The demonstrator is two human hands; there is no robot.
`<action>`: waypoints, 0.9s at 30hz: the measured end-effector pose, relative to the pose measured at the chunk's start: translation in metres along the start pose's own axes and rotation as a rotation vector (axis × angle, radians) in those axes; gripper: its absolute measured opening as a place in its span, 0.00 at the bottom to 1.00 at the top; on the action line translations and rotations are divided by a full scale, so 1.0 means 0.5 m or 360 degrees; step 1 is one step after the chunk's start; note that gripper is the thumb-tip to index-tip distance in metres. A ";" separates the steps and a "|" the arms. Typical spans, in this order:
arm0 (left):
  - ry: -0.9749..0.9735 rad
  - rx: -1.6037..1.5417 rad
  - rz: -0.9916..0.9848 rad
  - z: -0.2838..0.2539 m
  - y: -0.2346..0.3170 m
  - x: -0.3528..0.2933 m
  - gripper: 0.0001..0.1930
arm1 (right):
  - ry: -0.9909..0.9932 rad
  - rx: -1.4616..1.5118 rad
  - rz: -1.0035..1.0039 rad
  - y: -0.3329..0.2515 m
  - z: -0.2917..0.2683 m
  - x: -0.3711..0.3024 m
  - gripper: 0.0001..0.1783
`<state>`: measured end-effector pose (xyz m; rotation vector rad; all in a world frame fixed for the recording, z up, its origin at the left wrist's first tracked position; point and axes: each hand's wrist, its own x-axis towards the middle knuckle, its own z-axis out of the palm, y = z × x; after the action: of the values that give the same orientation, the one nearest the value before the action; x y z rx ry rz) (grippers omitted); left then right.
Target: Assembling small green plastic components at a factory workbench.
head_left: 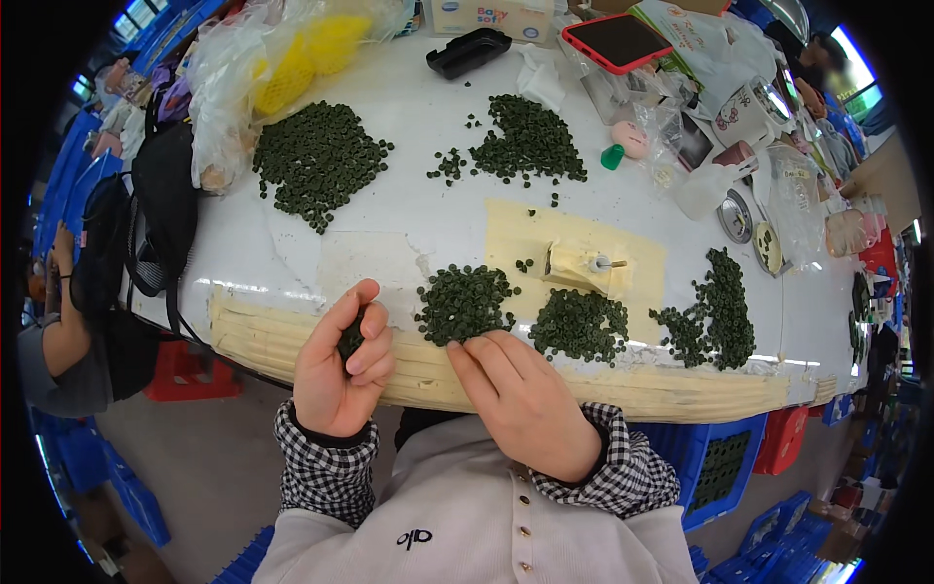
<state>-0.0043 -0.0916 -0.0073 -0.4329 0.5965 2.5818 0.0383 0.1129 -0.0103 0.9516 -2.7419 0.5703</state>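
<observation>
Fingers curled, my left hand [342,370] holds some dark green pieces [352,336], partly hidden in its palm. My right hand [530,404] has its fingers drawn together at the near edge of a pile of small round dark green pieces [465,300]; what the fingertips pinch, if anything, is hidden. Right of it lies another pile of the same pieces [581,324]. Behind that pile stands a small cream-coloured fixture [588,268] with a metal pin [611,264].
Larger green piles lie at the far left [321,161], far middle [530,141] and right [728,311]. A red-cased phone [618,44], a black tray [469,52], a cup [747,115] and plastic bags line the back. Padded tape [282,341] covers the near table edge. A black bag [161,209] sits left.
</observation>
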 end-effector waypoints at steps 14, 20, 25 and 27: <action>-0.0245 0.0204 -0.0301 0.010 -0.057 -0.003 0.15 | 0.0084 0.0124 0.0077 0.002 -0.032 -0.024 0.19; -0.0144 0.0422 -0.0499 0.077 -0.103 0.009 0.13 | 0.0539 0.0191 0.0347 0.040 -0.062 -0.053 0.15; -0.0235 0.0520 -0.0443 0.056 -0.108 0.019 0.11 | 0.0499 0.0069 0.0602 0.075 -0.075 -0.085 0.09; -0.0279 0.0536 -0.0430 0.047 -0.112 0.021 0.10 | 0.0403 0.0091 0.0612 0.077 -0.071 -0.091 0.08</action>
<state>0.0098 -0.0318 -0.0100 -0.1591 0.8287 2.1814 0.0513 0.1806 -0.0029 0.3268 -2.6938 0.7736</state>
